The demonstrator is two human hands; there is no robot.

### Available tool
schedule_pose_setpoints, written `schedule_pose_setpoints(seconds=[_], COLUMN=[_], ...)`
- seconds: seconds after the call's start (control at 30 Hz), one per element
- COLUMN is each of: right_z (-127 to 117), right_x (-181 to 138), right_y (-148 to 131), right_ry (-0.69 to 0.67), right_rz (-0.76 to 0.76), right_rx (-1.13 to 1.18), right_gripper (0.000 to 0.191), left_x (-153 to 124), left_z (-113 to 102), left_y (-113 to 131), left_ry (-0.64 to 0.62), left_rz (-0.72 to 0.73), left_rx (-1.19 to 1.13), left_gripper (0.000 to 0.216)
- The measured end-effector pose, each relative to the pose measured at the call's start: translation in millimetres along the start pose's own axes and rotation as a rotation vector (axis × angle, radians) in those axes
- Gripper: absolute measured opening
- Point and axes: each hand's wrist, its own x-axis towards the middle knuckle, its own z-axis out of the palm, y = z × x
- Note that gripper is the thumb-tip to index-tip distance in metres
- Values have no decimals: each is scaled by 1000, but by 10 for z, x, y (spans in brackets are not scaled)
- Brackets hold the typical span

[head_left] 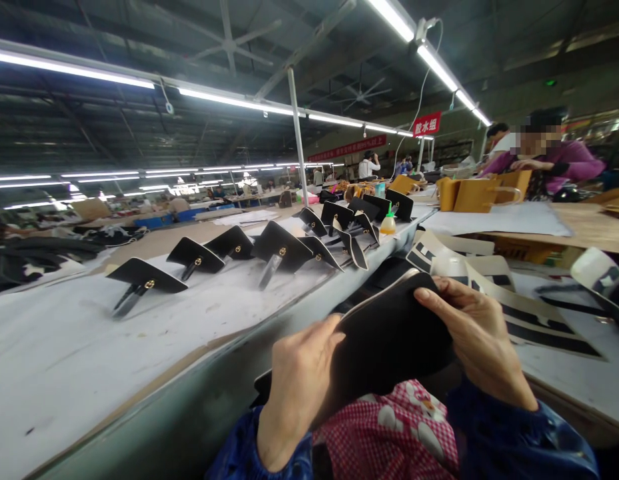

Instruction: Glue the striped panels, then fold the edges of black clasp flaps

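Both my hands grip one black leather piece point(389, 333) low in the middle of the view, above my lap. My left hand point(299, 380) is closed on its left edge, thumb on top. My right hand point(476, 337) holds the upper right edge with its fingers curled over it. The piece's top rim bends upward. Under it shows red checked cloth point(389, 427) on my lap. Blue sleeves cover both my wrists.
A long white-covered table point(64, 360) stretches left, bearing a row of black flaps with gold studs point(144, 280). A small yellow glue bottle point(388, 222) stands further along. Black-and-white striped pieces point(529, 307) lie at right. Tan bags point(472, 195) and other workers are behind.
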Motion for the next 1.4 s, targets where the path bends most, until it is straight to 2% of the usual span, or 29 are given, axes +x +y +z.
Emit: schedule_pose_setpoints(seconds=[0.23,0.5,0.67,0.8,1.0,1.1,1.27,1.4], right_z=[-20,26,26,55,84,92,140,173], right_x=[23,-15,22,-2,-27,-22,-84,-171], right_y=[7,-13,11,7,11,6,-60,-124], right_ry=[-18,-63,-88,-119,-221,-264,-194,-154], right_rz=[-4,-36,-19,-79,-113,-164,-345,-336], right_rx=[-13,-78,-79,-114,-159,-115,-33,-11], right_gripper=[40,41,42,39,31,26,22,20], left_x=[15,60,68,100,108,95,60,24], left_z=[-28,207,208,252,272,226,177,169], left_y=[-2,62,67,89,165,160,167,183], left_ry=[-31,27,6,-21,-20,10,58,109], left_rz=[11,45,-25,-93,-118,-95,-3,115], left_rx=[-125,-62,-171,-148,-68,-70,-108,-81], left_gripper=[19,22,16,15,17,15,13,13])
